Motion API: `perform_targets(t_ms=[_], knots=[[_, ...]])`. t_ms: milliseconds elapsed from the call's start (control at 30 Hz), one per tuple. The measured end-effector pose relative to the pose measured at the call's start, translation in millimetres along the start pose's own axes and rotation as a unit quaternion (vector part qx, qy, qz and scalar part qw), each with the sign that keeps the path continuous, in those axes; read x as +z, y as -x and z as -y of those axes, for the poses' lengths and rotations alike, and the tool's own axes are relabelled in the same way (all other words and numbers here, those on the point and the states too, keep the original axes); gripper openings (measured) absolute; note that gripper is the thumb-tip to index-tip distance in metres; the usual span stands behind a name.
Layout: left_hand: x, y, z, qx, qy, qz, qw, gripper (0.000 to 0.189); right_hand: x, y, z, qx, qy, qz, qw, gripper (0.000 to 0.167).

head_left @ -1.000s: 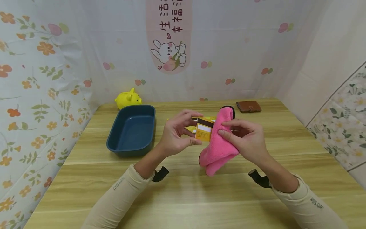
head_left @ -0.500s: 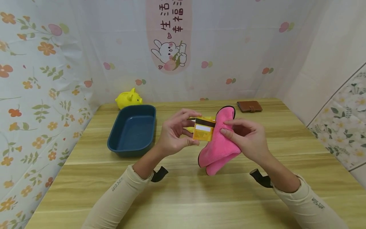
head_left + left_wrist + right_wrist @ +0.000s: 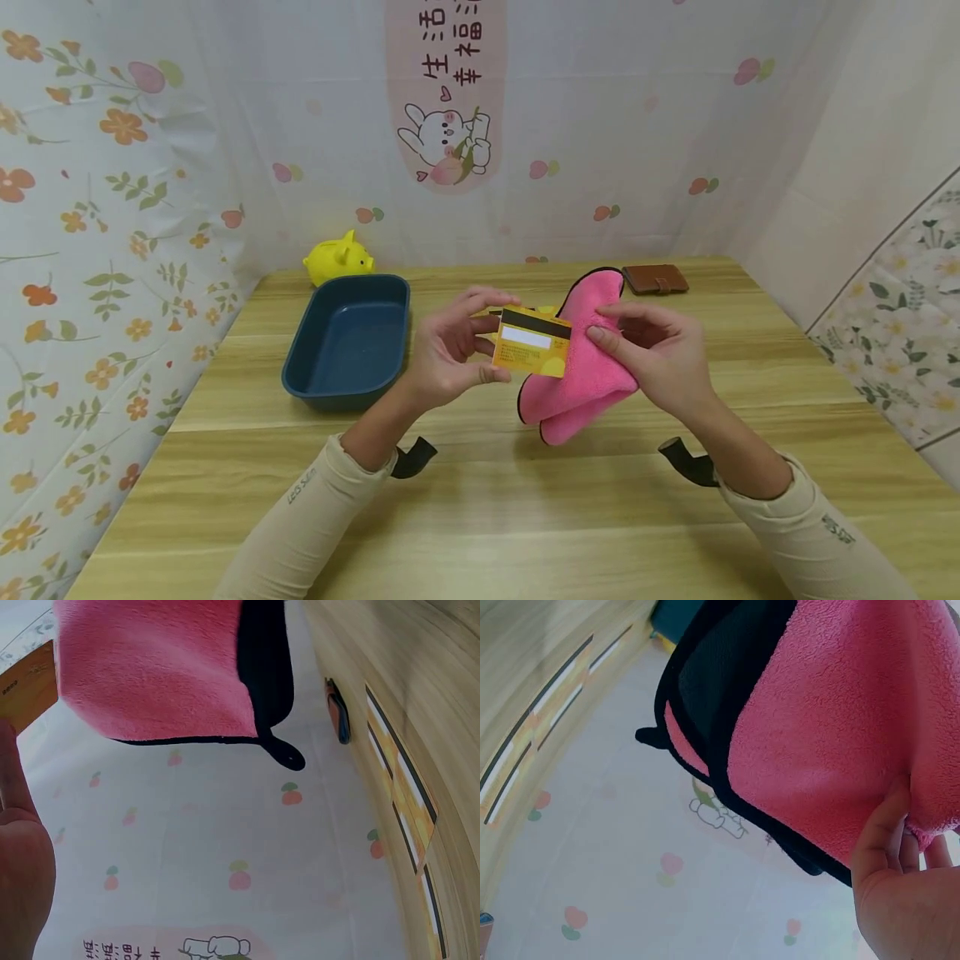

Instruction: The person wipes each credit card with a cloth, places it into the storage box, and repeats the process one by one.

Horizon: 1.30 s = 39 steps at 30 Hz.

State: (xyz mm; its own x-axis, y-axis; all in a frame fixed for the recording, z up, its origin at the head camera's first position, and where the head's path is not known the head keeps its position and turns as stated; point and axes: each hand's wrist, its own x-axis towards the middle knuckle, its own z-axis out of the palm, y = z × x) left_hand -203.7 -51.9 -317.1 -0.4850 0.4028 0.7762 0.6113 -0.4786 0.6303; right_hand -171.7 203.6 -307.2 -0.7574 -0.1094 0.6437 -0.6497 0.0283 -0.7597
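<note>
My left hand [image 3: 457,346] pinches a yellow bank card [image 3: 531,342] by its left edge, between thumb and fingers. The card's dark stripe and white strip face the head camera. Its right edge overlaps a pink cloth [image 3: 588,358] with black trim, which my right hand [image 3: 663,350] grips between thumb and fingers. Both are held up above the table. In the right wrist view the cloth [image 3: 817,727] hangs folded, with its dark edge and a small loop showing. The left wrist view catches the card [image 3: 30,686] right beside the cloth [image 3: 157,667].
Several more yellow cards [image 3: 405,791] lie on the table behind my hands, mostly hidden in the head view. A blue bin [image 3: 345,342] stands at the left, a yellow piggy bank [image 3: 337,260] behind it. A brown wallet [image 3: 656,279] lies at the back right.
The card, partly covered by the cloth before, now shows its whole face, and my left hand has shifted slightly left. My right hand and the cloth have moved a little right.
</note>
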Motion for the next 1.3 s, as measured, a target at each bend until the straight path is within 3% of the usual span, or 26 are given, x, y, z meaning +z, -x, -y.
perform_targets(t_ms=[467,767,867,1033,1300], knots=[[0.9,0.6,4.1,0.0,-0.003,-0.051,0.9987,0.058,0,3.7,2,0.0,-0.01,-0.003,0.9999,0.027],[-6.4,3.1,7.3,0.002,-0.099,-0.044,0.9941,0.074,0,5.3,5,0.016,-0.008,-0.011,0.9998,0.029],[-8.1,2.6,5.3,0.005,-0.157,-0.035,0.9869,0.07,-1,6.0,6,0.024,-0.002,-0.014,0.9996,0.03],[-8.6,0.5,-0.7,-0.004,-0.254,-0.024,0.9669,0.062,-1,6.4,5,0.027,-0.002,-0.013,0.9995,0.03],[-12.1,-1.2,-2.9,-0.002,-0.317,0.013,0.9483,0.061,-1,6.6,2,0.026,0.003,-0.007,0.9996,0.029]])
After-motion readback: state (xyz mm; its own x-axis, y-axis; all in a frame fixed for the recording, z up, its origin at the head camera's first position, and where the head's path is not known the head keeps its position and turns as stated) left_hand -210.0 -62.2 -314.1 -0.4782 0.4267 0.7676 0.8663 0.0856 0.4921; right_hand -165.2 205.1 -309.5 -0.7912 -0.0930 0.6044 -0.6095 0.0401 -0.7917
